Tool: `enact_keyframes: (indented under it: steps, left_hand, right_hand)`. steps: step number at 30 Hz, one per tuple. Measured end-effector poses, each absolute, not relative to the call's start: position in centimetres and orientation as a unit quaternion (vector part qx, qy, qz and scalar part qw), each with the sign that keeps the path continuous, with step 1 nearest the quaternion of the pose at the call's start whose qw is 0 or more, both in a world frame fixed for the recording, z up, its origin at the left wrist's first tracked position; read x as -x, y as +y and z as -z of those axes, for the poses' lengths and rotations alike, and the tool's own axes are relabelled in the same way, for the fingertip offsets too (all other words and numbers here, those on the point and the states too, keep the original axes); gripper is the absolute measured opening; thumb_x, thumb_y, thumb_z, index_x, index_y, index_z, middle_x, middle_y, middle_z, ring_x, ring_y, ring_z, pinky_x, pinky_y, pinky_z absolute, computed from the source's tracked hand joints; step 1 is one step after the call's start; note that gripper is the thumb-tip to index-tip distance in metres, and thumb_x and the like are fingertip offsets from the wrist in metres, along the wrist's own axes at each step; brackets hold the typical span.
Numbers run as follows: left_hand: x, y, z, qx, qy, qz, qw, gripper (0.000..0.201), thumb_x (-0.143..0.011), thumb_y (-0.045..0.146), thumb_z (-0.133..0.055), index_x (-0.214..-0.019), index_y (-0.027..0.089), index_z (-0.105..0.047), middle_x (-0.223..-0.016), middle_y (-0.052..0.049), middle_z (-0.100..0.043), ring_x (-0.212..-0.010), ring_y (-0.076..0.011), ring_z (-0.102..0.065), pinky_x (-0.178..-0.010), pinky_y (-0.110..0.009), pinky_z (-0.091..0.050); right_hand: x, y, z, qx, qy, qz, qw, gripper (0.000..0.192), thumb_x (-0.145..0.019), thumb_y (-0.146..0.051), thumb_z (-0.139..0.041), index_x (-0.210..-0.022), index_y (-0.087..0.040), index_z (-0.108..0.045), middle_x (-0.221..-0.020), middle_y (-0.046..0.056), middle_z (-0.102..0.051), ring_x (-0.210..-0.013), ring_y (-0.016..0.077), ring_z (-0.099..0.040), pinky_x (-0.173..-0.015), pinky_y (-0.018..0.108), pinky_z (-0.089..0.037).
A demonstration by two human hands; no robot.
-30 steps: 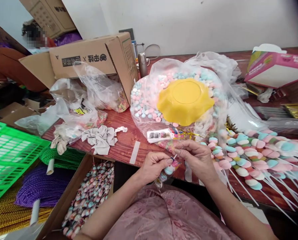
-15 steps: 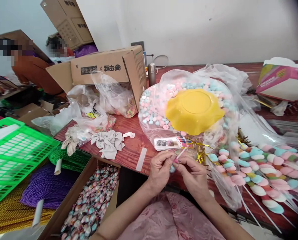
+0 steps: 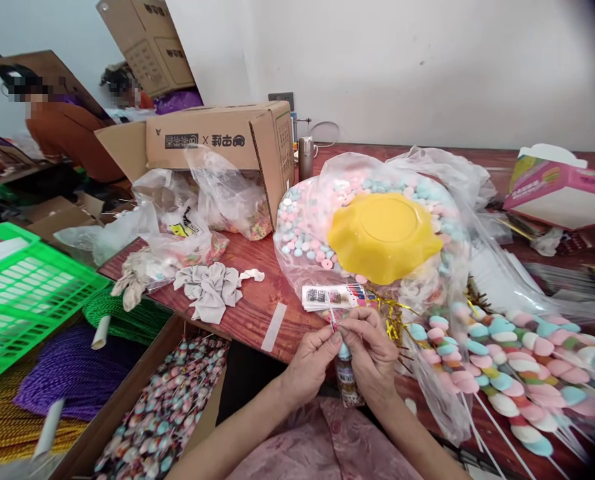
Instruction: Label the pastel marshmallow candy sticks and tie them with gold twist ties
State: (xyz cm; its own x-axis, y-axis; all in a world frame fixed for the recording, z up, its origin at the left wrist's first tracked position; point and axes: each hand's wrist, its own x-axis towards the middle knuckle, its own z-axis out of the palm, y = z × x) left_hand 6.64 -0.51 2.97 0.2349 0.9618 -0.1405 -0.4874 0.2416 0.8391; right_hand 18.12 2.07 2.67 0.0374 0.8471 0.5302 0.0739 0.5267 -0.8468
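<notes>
A wrapped marshmallow skewer (image 3: 348, 383) hangs between my hands in a clear printed wrapper, its white stick (image 3: 332, 315) pointing up. Something small and pink circles the gathered neck where my fingertips meet. My left hand (image 3: 311, 363) is closed, pinching this neck from the left. From the right, my right hand (image 3: 372, 347) pinches the same spot, its fingers curled; exactly what each fingertip grips is partly hidden. Just beyond the hands lie a stack of printed wrappers (image 3: 327, 297) and gold tinsel ties (image 3: 393, 327).
An upturned yellow bowl (image 3: 384, 233) rests on a bag of pastel candies (image 3: 302, 233). Unwrapped marshmallow skewers (image 3: 517, 360) are piled right. On the left are a carton of wrapped skewers (image 3: 162, 407), a green basket (image 3: 32, 300) and a cardboard box (image 3: 207, 140). Two people are behind.
My hands have shifted slightly left and lower. The stick has turned from leaning right to nearly upright, and more of the wrapped skewer shows below my fingers. The camera view has tilted slightly.
</notes>
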Motion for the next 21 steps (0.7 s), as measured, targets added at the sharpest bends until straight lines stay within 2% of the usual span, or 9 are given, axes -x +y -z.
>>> enact_keyframes:
  steps: [4, 6, 7, 9, 10, 12, 14, 16, 21]
  left_hand:
    - [-6.0, 0.2, -2.8, -0.364, 0.373, -0.455, 0.722, 0.048, -0.079, 0.058, -0.07, -0.08, 0.011, -0.066, -0.072, 0.0, -0.054, -0.07, -0.0098, -0.047, -0.069, -0.023, -0.038]
    - [-5.4, 0.5, -2.8, -0.37, 0.376, -0.44, 0.727, 0.049, -0.078, 0.059, -0.069, -0.077, 0.011, -0.063, -0.069, 0.001, -0.053, -0.065, -0.0093, -0.048, -0.066, -0.023, -0.04]
    - [-5.1, 0.6, -2.9, -0.362, 0.371, -0.435, 0.736, 0.049, -0.079, 0.06, -0.069, -0.075, 0.011, -0.061, -0.067, 0.001, -0.054, -0.062, -0.0097, -0.05, -0.065, -0.024, -0.041]
    - [-4.5, 0.9, -3.1, -0.341, 0.349, -0.404, 0.774, 0.049, -0.079, 0.06, -0.067, -0.074, 0.012, -0.06, -0.064, -0.001, -0.056, -0.056, -0.0119, -0.056, -0.059, -0.025, -0.045]
    - [-4.1, 1.0, -3.3, -0.333, 0.332, -0.376, 0.798, 0.05, -0.078, 0.06, -0.067, -0.073, 0.012, -0.059, -0.063, -0.002, -0.058, -0.054, -0.0133, -0.058, -0.055, -0.025, -0.046]
    - [-3.5, 1.1, -3.4, -0.327, 0.286, -0.307, 0.847, 0.05, -0.075, 0.059, -0.071, -0.073, 0.011, -0.06, -0.064, -0.004, -0.061, -0.049, -0.0144, -0.059, -0.048, -0.025, -0.046]
    - [-3.1, 1.1, -3.2, -0.318, 0.236, -0.24, 0.886, 0.048, -0.07, 0.055, -0.077, -0.073, 0.01, -0.062, -0.065, -0.004, -0.062, -0.046, -0.0128, -0.057, -0.046, -0.025, -0.046]
    - [-2.8, 1.0, -2.9, -0.305, 0.192, -0.171, 0.917, 0.044, -0.065, 0.048, -0.083, -0.073, 0.01, -0.063, -0.066, -0.003, -0.06, -0.048, -0.0121, -0.055, -0.048, -0.027, -0.047]
    - [-2.2, 0.6, -2.8, -0.299, 0.137, -0.065, 0.942, 0.038, -0.069, 0.045, -0.081, -0.075, 0.015, -0.06, -0.071, -0.003, -0.056, -0.059, -0.0158, -0.058, -0.053, -0.03, -0.046]
  right_hand:
    - [-18.3, 3.1, -2.1, 0.379, -0.625, -0.368, 0.574, 0.01, -0.087, -0.02, -0.065, -0.077, -0.024, -0.068, -0.086, 0.0, -0.06, -0.08, 0.0152, -0.06, -0.071, 0.029, -0.049]
    - [-18.8, 3.3, -2.4, 0.386, -0.629, -0.367, 0.567, 0.01, -0.087, -0.019, -0.065, -0.078, -0.023, -0.067, -0.087, 0.001, -0.062, -0.081, 0.0163, -0.061, -0.074, 0.031, -0.049]
    - [-19.2, 3.3, -2.7, 0.389, -0.642, -0.339, 0.567, 0.009, -0.087, -0.017, -0.063, -0.084, -0.024, -0.069, -0.094, 0.002, -0.065, -0.088, 0.0177, -0.062, -0.079, 0.033, -0.049]
    - [-20.2, 3.0, -4.0, 0.38, -0.717, -0.226, 0.539, 0.025, -0.087, -0.012, -0.059, -0.104, -0.027, -0.07, -0.117, 0.006, -0.065, -0.108, 0.0222, -0.058, -0.093, 0.04, -0.044]
    - [-20.8, 2.8, -4.8, 0.358, -0.775, -0.145, 0.5, 0.034, -0.087, -0.008, -0.056, -0.113, -0.028, -0.068, -0.127, 0.007, -0.063, -0.116, 0.0246, -0.055, -0.097, 0.044, -0.04]
    - [-21.8, 2.3, -6.2, 0.298, -0.873, -0.041, 0.385, 0.046, -0.087, -0.003, -0.05, -0.122, -0.029, -0.065, -0.132, 0.004, -0.064, -0.126, 0.0272, -0.048, -0.102, 0.048, -0.033]
    - [-22.5, 1.7, -7.2, 0.25, -0.92, -0.006, 0.304, 0.049, -0.087, -0.002, -0.045, -0.126, -0.026, -0.063, -0.125, 0.003, -0.068, -0.127, 0.0268, -0.048, -0.101, 0.047, -0.031]
    - [-23.0, 1.3, -7.7, 0.216, -0.939, 0.009, 0.269, 0.05, -0.085, -0.001, -0.042, -0.126, -0.022, -0.062, -0.115, 0.003, -0.073, -0.119, 0.0255, -0.054, -0.098, 0.045, -0.031]
    - [-23.3, 0.7, -7.7, 0.137, -0.948, 0.021, 0.286, 0.05, -0.076, -0.003, -0.043, -0.109, -0.031, -0.067, -0.081, 0.0, -0.071, -0.082, 0.0221, -0.061, -0.091, 0.042, -0.034]
